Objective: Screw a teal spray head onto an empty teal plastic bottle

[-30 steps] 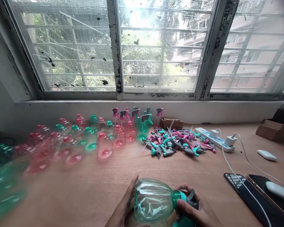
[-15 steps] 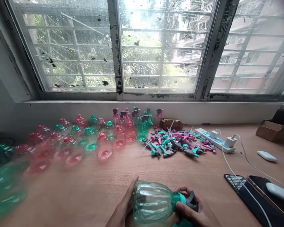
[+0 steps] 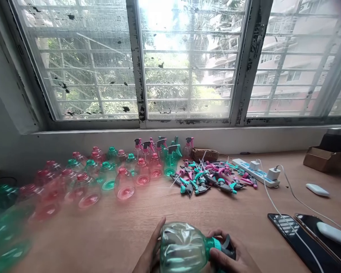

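A clear green spray bottle (image 3: 183,248) lies on its side between my hands at the front of the table, its neck to the right. My left hand (image 3: 152,250) cups the base end, its thumb along the edge. At the neck, the fingers and thumb of my right hand (image 3: 233,254) are closed around the teal collar of the trigger sprayer (image 3: 227,248), which sits on the bottle's mouth. Part of the sprayer is hidden by the right hand. Beyond the hands is a heap of loose pink, teal and black sprayer heads (image 3: 210,176).
Several open pink and green bottles (image 3: 125,185) stand on the left. Bottles with sprayers fitted (image 3: 172,159) stand by the wall. To the right are a power strip (image 3: 255,172) with white cables, two phones (image 3: 295,242), a white mouse-like object (image 3: 317,189) and a cardboard box (image 3: 324,157).
The view has tilted up slightly. The bottle sits a little lower in the frame, still held by both hands, and the right hand's grip at the collar has shifted slightly.
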`<state>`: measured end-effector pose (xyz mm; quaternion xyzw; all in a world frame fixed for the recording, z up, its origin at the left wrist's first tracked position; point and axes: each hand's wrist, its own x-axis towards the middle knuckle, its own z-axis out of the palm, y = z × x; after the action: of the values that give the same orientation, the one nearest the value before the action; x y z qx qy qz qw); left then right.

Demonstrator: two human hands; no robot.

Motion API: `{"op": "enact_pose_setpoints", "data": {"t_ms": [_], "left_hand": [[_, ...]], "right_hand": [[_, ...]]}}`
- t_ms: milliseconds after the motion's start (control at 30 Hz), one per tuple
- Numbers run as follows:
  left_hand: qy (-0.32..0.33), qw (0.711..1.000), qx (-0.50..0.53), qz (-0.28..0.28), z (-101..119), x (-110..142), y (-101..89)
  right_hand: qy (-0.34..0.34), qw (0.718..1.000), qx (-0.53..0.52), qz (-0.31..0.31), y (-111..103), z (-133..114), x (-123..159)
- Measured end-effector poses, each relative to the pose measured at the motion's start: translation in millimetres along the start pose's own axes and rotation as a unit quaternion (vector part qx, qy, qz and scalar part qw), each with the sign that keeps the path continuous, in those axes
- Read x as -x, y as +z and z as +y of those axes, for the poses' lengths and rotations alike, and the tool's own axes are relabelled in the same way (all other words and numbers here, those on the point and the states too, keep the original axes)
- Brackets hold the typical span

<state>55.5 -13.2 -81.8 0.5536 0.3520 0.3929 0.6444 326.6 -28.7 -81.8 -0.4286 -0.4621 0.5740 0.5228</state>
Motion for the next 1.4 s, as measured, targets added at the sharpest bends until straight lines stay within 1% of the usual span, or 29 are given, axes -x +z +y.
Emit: {"op": "enact_pose_setpoints", "data": {"t_ms": [133,233,333,433,600,733,867,967,1167,1300,1400], "left_hand": [[0.017,1.000,-0.021,0.009,-12,-5,-4.2],[0.035,0.999,-0.017,0.008,-14,-2,-4.2],[0.046,0.999,-0.011,-0.001,-9,3,-1.9],[0.039,0.999,-0.021,-0.006,-1,5,1.9],[0.074,0.996,-0.044,-0.005,6,2,7.7],[0.067,0.997,-0.031,-0.009,4,3,6.8],[0.041,0.999,0.001,-0.008,-1,4,2.9],[0.036,0.999,0.000,-0.013,-1,2,2.4],[0.057,0.998,-0.032,-0.011,4,1,4.0],[0.031,0.999,-0.032,0.002,9,5,3.5],[0.020,1.000,-0.021,0.004,13,7,4.0]], "right_hand": [[0.006,1.000,0.023,-0.013,-1,2,-1],[0.012,1.000,0.015,-0.016,0,4,0],[0.007,1.000,0.011,-0.007,2,3,1],[-0.001,1.000,0.000,0.008,4,0,1],[0.002,1.000,-0.001,-0.002,4,-4,0],[0.004,1.000,-0.010,-0.014,3,0,-1],[0.006,0.999,-0.033,-0.007,4,2,-1],[0.007,0.999,-0.034,-0.002,3,3,0],[0.003,0.999,-0.041,-0.010,2,5,-1],[-0.002,1.000,-0.023,-0.003,2,5,0],[-0.010,1.000,-0.017,-0.012,3,4,1]]}}
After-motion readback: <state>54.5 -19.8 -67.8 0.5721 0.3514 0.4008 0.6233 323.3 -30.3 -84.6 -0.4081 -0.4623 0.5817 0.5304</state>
